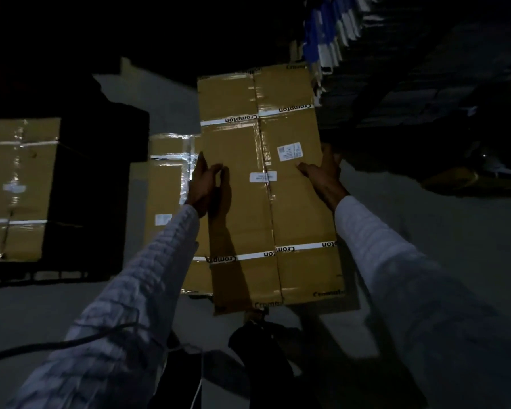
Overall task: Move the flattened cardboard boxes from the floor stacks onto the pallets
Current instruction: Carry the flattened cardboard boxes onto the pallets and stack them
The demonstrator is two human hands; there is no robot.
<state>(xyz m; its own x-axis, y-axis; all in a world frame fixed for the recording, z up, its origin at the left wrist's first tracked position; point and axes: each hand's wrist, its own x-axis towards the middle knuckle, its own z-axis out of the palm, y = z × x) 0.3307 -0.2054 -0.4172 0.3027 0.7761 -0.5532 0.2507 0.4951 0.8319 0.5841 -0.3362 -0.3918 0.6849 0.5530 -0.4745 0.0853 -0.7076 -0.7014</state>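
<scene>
Between both hands (pixel 263 181), flattened box (pixel 266 202), lengthwise away

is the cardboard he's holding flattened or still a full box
Flattened: the cardboard shows one flat taped face, both hands gripping its thin side edges.

Lighting: dim, corners black. Light from behind me; my left hand (pixel 202 184) shadows the box (pixel 266 184). Tape glares; edges soft.
</scene>
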